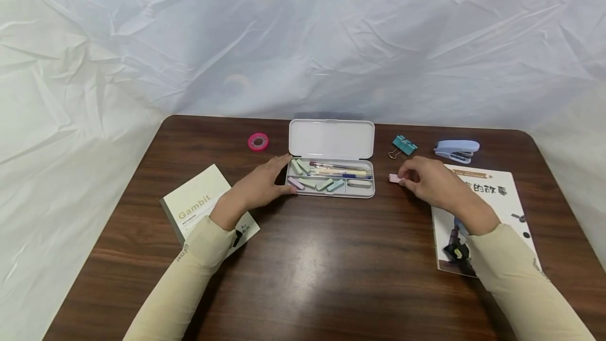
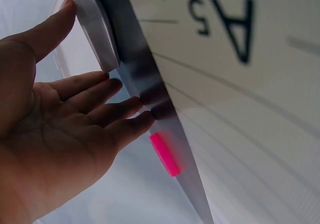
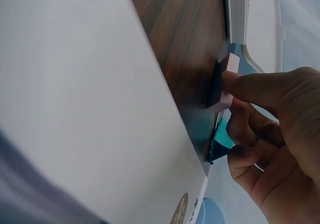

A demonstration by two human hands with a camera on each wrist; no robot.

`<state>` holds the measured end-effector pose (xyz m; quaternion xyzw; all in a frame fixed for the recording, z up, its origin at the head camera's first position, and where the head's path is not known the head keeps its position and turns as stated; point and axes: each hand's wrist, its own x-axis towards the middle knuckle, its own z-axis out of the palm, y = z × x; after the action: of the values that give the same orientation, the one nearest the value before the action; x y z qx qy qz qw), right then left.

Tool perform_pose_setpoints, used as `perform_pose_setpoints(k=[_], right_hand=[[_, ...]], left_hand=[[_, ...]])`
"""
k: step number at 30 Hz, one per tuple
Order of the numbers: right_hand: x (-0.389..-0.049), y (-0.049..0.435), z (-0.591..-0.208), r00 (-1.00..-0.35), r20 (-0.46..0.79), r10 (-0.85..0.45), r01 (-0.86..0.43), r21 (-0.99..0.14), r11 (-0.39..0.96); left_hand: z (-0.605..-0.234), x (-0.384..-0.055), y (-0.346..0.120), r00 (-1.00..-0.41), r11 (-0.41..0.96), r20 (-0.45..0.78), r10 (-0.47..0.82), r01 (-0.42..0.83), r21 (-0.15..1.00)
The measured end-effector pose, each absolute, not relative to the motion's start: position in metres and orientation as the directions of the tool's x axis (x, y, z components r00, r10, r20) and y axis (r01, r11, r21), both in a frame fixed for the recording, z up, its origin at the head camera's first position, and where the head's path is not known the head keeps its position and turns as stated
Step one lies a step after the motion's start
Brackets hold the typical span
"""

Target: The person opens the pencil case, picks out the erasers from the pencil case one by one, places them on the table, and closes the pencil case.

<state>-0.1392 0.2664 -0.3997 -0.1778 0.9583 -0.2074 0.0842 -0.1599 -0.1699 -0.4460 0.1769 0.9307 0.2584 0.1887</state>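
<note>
A white pencil case (image 1: 331,140) lies with its lid tipped back; its tray holds several pastel blocks (image 1: 324,184), a few pens (image 1: 338,171) and a pale oval piece (image 1: 359,184). My left hand (image 1: 258,186) rests against the case's left end, thumb at the front corner and relaxed fingers toward the back, as the left wrist view also shows. Right of the case, my right hand (image 1: 430,180) pinches a small pale pink block (image 3: 231,64) between thumb and fingers, close over the table. The remaining fingers curl loosely beneath, near a teal binder clip (image 3: 223,134).
A Gambit notebook (image 1: 199,193) lies under the left forearm, and a white book (image 1: 497,209) under the right wrist. Behind them are a pink tape roll (image 1: 258,141) and a light blue stapler (image 1: 456,149). White sheeting (image 1: 303,41) hangs beyond the table's back edge.
</note>
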Motion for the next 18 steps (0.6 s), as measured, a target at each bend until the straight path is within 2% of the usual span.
perform_pose_setpoints(k=[11, 18], right_hand=[[-0.138, 0.265, -0.400, -0.915, -0.097, -0.392, -0.308, -0.462, 0.832], [-0.130, 0.252, -0.403, -0.915, -0.013, -0.402, -0.317, -0.593, 0.740]], left_hand=[[-0.465, -0.171, -0.174, -0.872, 0.816, -0.253, 0.419, 0.239, 0.526], [-0.468, -0.174, -0.178, -0.877, 0.804, -0.220, 0.426, 0.256, 0.538]])
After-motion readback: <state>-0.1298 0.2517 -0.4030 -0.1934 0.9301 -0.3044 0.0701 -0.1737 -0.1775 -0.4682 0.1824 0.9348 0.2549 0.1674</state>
